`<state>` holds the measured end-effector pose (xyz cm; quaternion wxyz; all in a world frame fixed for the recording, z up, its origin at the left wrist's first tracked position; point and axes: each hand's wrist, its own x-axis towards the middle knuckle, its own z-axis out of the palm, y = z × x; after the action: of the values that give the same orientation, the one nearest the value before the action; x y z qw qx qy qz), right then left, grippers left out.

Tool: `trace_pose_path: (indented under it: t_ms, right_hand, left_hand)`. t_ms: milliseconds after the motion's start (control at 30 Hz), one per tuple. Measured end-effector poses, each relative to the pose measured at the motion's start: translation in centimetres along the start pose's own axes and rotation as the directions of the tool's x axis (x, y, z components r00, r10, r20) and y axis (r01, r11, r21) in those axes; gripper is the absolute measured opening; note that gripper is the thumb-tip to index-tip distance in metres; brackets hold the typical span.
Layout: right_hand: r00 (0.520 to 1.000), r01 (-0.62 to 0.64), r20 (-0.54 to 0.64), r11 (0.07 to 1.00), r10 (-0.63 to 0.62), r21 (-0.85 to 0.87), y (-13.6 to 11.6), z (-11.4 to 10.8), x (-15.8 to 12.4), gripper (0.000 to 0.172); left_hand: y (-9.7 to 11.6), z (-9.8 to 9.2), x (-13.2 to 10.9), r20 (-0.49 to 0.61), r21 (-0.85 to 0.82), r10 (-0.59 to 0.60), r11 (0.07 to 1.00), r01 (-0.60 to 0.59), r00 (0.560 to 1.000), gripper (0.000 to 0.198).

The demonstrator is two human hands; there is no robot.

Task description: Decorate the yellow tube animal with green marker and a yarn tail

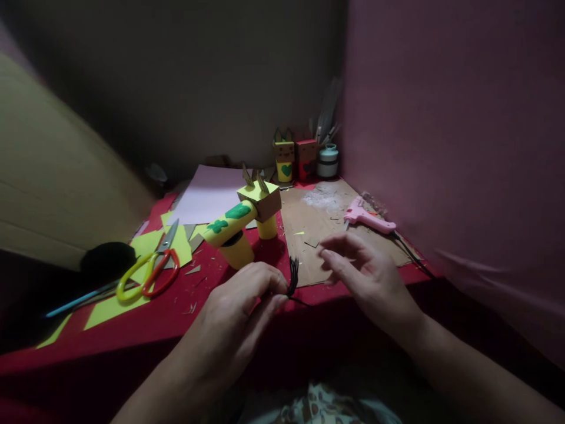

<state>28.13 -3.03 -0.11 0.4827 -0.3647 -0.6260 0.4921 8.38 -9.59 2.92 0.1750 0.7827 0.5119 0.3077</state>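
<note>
My left hand (251,300) is closed in a pinch on a small bundle of black yarn (293,275) at the table's front edge. The looped strands stick up past the fingertips, and a loose end trails to the right. To the right of it, my right hand (364,265) hovers over the cardboard with curled fingers, thumb and index tips close together. Whatever lies between those tips is too small to make out. Just beyond my left hand stands a yellow cardboard animal figure (232,224) with green painted spots, a box head and cardboard ears.
Scissors (152,277) with yellow and red handles lie on yellow paper scraps at left, near a blue stick (73,300). A pink glue gun (368,217) rests on a cardboard sheet (304,218). Two small box-headed figures (285,156) and a jar (328,160) stand behind.
</note>
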Motion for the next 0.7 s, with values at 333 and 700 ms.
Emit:
trace_pose_path:
  t_ms: [333,700]
  right_hand:
    - [0.804,0.591,0.252,0.771,-0.538,-0.237,-1.8,1.7,-2.1,0.015]
    - [0.894,0.406,0.281,0.897,-0.349,-0.177,-2.2,2.1,-0.6,0.009]
  left_hand:
    - [2.0,-0.3,-0.8,0.038,-0.340,-0.256,0.906,0.253,0.966,0.017]
    - [0.6,-0.5,0.1,0.063,-0.557,-0.374,0.756,0.344,0.925,0.016]
